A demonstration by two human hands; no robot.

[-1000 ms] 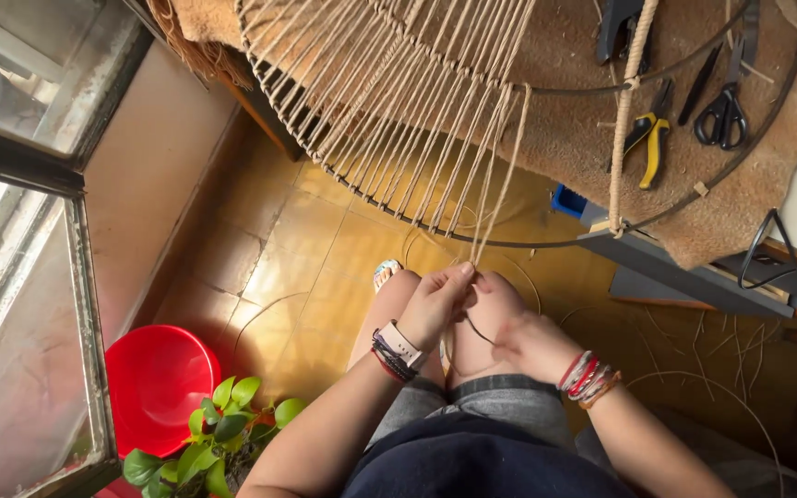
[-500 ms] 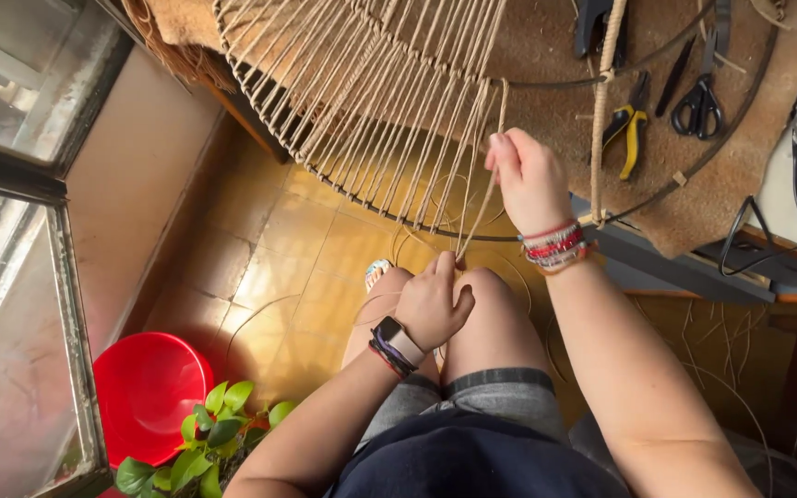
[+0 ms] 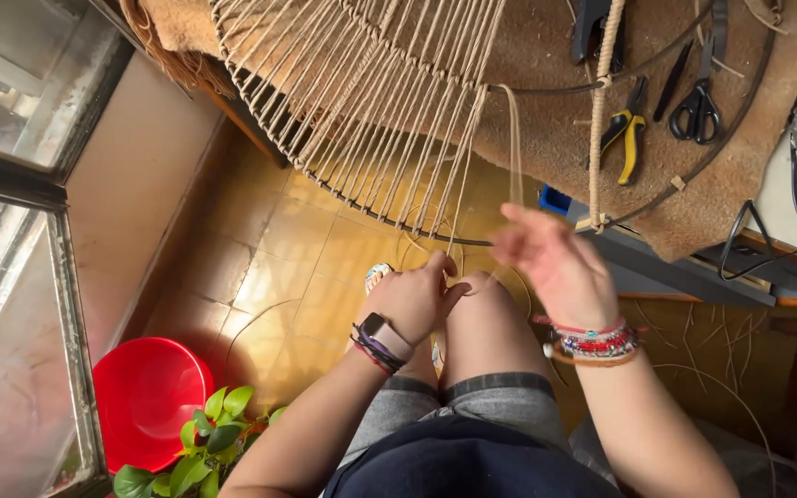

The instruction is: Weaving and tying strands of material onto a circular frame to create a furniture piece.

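Note:
A round dark metal hoop [image 3: 389, 214] strung with many tan cords [image 3: 398, 120] leans from the table edge down toward my knees. My left hand [image 3: 414, 297], with a watch and bands on the wrist, pinches a cord at the hoop's lower rim. My right hand [image 3: 551, 261], blurred and wearing beaded bracelets, is beside the rim and pulls a loose tan cord [image 3: 515, 138] that loops up to the weave. My knees [image 3: 486, 323] lie under both hands.
Brown felt [image 3: 546, 120] covers the table at top right, with yellow-handled pliers [image 3: 627, 136], black scissors [image 3: 699, 92] and a black cable [image 3: 758, 221] on it. A red basin [image 3: 145, 397] and a green plant [image 3: 205, 443] stand at lower left by a window [image 3: 11, 240]. Yellow floor tiles lie below.
My right hand rose from my lap up along the cords, then came back down to the hoop's rim, drawing the loose cord. My left hand stayed pinched at the rim.

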